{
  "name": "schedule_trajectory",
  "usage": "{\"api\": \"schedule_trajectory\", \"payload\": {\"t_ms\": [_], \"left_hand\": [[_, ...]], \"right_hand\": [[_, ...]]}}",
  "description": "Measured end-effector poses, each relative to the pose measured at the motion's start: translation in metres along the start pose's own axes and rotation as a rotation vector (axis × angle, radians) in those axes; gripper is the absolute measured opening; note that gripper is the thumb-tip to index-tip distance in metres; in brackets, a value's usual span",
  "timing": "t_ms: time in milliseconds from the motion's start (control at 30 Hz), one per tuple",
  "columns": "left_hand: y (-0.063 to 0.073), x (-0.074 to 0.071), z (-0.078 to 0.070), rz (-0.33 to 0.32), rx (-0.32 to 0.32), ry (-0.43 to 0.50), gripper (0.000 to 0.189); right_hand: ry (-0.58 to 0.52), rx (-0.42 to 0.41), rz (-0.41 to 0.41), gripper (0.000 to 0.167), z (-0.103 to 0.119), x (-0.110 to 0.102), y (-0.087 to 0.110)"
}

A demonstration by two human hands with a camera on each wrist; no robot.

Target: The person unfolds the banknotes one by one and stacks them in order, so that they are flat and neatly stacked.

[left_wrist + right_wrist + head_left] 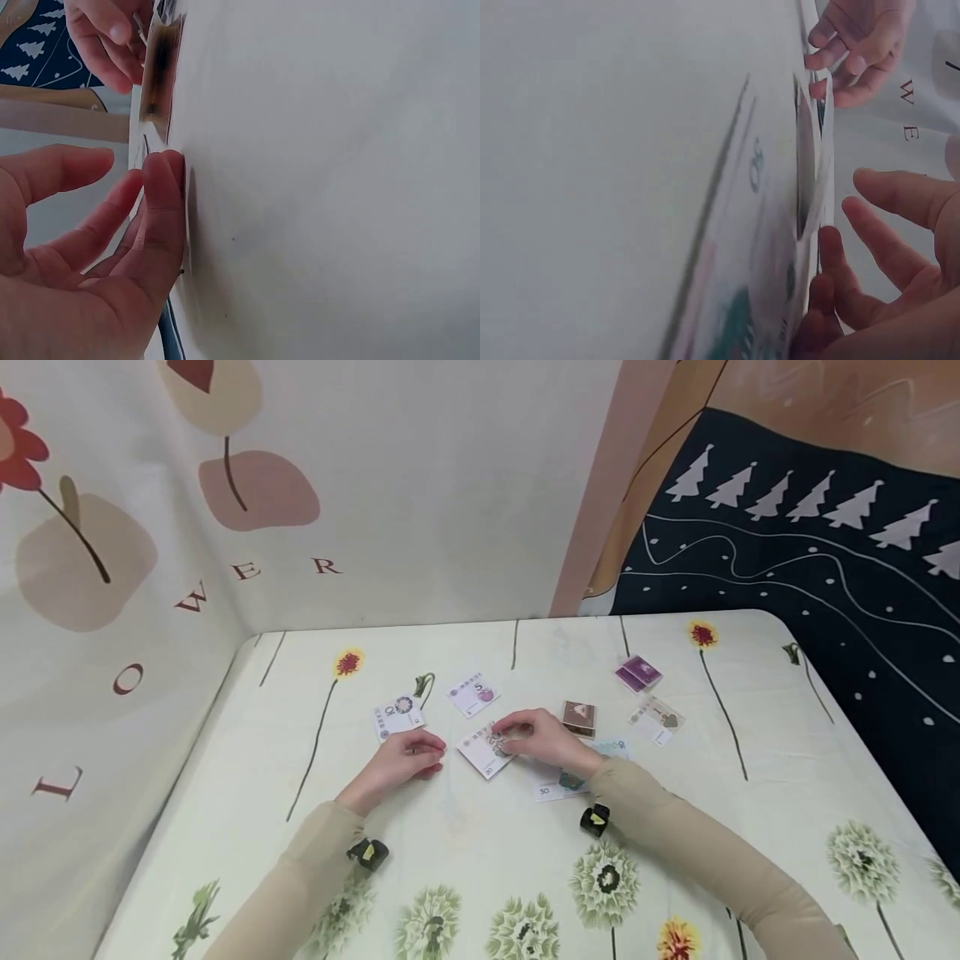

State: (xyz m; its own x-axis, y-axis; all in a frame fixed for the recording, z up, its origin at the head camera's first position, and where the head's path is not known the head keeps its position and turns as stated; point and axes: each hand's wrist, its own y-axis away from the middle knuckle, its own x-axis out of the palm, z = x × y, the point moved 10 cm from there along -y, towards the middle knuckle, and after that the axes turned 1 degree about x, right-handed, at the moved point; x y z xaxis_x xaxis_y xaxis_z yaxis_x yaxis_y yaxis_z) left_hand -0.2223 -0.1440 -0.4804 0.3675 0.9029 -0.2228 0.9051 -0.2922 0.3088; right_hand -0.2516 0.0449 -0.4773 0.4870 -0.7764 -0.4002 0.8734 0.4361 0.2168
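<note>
Several printed paper banknotes lie about my hands. My right hand (551,742) reaches over a brownish note marked 20 (486,762), its fingertips at the note's right part. In the right wrist view, the thumb of the right hand (889,262) stands apart from the fingers, beside a bent-up note (806,172). Under the right wrist lies a greenish note marked 50 (553,791). My left hand (399,766) rests by the lower edge of a bluish note marked 10 (396,717). Loosely bent, the left fingers (154,217) hold nothing.
Behind the hands lies a purple note marked 5 (474,695). To the right are a folded brown note (579,718), a folded purple one (639,673) and a pale brownish note (657,721). A flower-print cloth (450,860) covers the table; printed curtains (420,527) hang behind.
</note>
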Motion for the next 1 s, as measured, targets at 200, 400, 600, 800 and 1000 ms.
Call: {"api": "schedule_trajectory", "payload": {"t_ms": [200, 400, 600, 800, 1000], "left_hand": [[-0.001, 0.003, -0.003, -0.009, 0.011, -0.004, 0.026], [-0.004, 0.006, -0.006, -0.015, 0.010, 0.011, 0.027], [-0.007, 0.009, -0.010, -0.040, -0.011, -0.008, 0.025], [-0.012, 0.011, -0.011, -0.062, -0.031, -0.050, 0.024], [-0.016, 0.017, -0.013, -0.015, -0.032, -0.077, 0.026]], "right_hand": [[0.032, 0.031, -0.074, 0.027, -0.006, 0.001, -0.006], [0.123, 0.015, -0.107, 0.027, -0.005, 0.000, -0.009], [0.176, 0.001, -0.127, 0.029, -0.005, -0.001, -0.009], [0.195, 0.030, -0.133, 0.028, -0.007, -0.001, -0.009], [0.251, 0.035, -0.137, 0.027, -0.008, 0.000, -0.009]]}}
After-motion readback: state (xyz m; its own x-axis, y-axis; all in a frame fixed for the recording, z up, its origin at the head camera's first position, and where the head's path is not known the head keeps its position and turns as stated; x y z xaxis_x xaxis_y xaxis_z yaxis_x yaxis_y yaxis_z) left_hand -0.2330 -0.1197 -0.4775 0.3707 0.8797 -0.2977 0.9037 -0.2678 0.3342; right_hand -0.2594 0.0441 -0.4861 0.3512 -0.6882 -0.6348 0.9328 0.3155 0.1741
